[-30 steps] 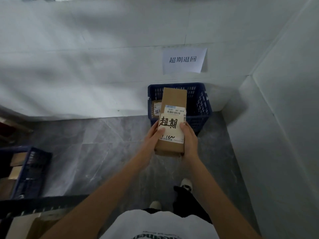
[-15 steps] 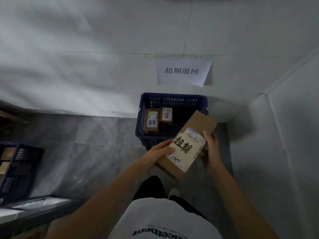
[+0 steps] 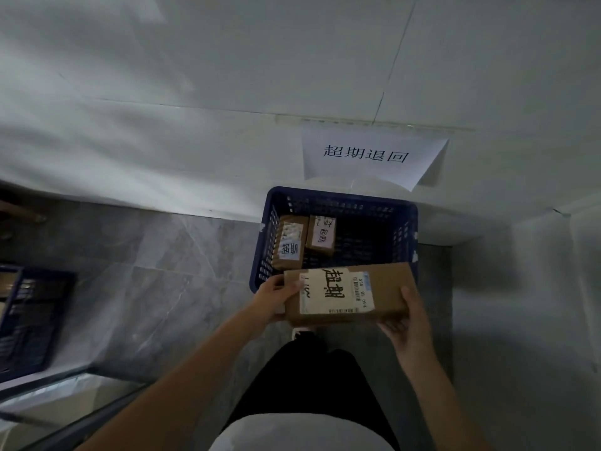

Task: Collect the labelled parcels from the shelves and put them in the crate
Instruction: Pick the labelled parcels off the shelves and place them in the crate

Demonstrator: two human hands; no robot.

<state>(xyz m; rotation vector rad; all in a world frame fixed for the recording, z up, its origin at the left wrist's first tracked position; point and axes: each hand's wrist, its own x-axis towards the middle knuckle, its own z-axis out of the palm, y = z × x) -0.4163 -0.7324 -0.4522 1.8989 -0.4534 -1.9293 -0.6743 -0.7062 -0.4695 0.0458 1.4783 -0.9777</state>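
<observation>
I hold a brown cardboard parcel [image 3: 380, 288] with a white label and black handwriting, turned sideways over the near rim of the blue crate [image 3: 408, 229]. My left hand [image 3: 274, 296] grips its left end, thumb on the label. My right hand [image 3: 408, 320] grips its right end from below, thumb on top. Inside the crate, at the left, lie two smaller labelled parcels: one [image 3: 289, 242] against the left wall, another [image 3: 322, 234] beside it.
The crate stands on the grey floor against a white wall, in a corner with another wall on the right. A paper sign [image 3: 370, 154] hangs above it. A second blue crate [image 3: 29, 323] with boxes sits at far left, and a shelf edge [image 3: 65, 398] at lower left.
I have stepped closer to the crate. The parcel has been turned from lengthwise to sideways and lowered toward the crate's near rim; both hands still hold it.
</observation>
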